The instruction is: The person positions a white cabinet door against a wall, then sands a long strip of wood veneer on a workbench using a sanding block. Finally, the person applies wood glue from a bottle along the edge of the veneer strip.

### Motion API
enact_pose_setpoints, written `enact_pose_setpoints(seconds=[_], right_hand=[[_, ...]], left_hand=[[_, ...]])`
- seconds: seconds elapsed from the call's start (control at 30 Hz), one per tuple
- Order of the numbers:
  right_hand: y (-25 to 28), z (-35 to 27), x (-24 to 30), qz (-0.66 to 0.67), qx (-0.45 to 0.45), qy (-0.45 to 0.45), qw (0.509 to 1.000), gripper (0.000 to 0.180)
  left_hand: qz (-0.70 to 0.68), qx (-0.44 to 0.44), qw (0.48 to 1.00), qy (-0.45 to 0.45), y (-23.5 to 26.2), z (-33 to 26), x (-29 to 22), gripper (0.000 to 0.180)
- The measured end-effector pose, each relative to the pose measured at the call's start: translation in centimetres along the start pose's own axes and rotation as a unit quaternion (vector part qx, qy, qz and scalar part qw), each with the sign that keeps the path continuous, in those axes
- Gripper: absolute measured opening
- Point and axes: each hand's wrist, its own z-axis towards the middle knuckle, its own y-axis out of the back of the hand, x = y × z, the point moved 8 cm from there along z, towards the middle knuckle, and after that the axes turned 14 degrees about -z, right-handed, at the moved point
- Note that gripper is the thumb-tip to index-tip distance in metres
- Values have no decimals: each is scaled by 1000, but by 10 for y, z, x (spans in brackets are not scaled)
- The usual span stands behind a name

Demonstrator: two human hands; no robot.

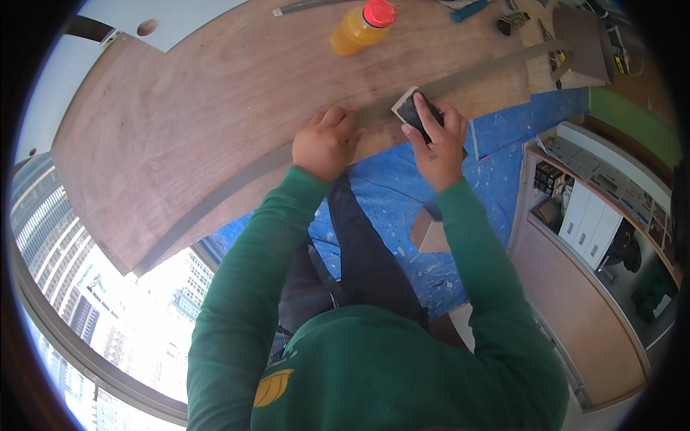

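Note:
A long, flat grey-brown strip [489, 70] runs along the near edge of a wooden board [215, 93], curving from the lower left to the upper right. My left hand [327, 141] is closed with curled fingers over the strip, pressing it against the board. To its right, my right hand [437, 140] grips a dark block with a pale face [411, 108], which looks like a sanding block. My index finger stretches along its top, and the block touches or sits just above the strip; I cannot tell which.
A bottle of orange liquid [352, 37] with a red cap stands on the board. Hand tools [512, 23] lie at the far right. Blue sheeting [496, 136] covers the floor below, with a wooden block [430, 233] on it. A window [108, 316] is at left, a cabinet [582, 302] at right.

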Motion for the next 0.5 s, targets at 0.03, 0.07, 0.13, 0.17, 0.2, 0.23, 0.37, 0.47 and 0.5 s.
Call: enact_pose_setpoints(seconds=[0.03, 0.07, 0.13, 0.17, 0.2, 0.23, 0.37, 0.47, 0.5], right_hand=[[-11, 7, 2, -14, 10, -3, 1000, 60], [-22, 11, 4, -26, 22, -9, 999, 60], [-30, 7, -2, -21, 14, -7, 1000, 62], [-33, 5, -6, -18, 13, -11, 1000, 62], [-35, 2, -11, -18, 12, -15, 1000, 61], [-37, 2, -15, -21, 19, -20, 999, 61], [-39, 4, -26, -31, 29, -30, 999, 60], [-39, 4, -31, -28, 30, -39, 998, 60], [-40, 4, -31, -26, 30, -41, 998, 60]], left_hand=[[2, 4, 1000, -3, -1, 2, -2, 37], [6, 11, 1000, -6, 2, 2, -3, 38], [26, 27, 999, 10, 14, -5, -3, 38], [37, 34, 999, 19, 20, -9, -3, 39], [35, 43, 998, 34, 31, -18, 1, 39], [34, 52, 997, 50, 50, -33, 11, 38], [24, 73, 990, 115, 137, -97, 47, 41], [44, 33, 987, 149, 203, -130, 63, 42], [21, 10, 986, 166, 218, -136, 65, 43]])
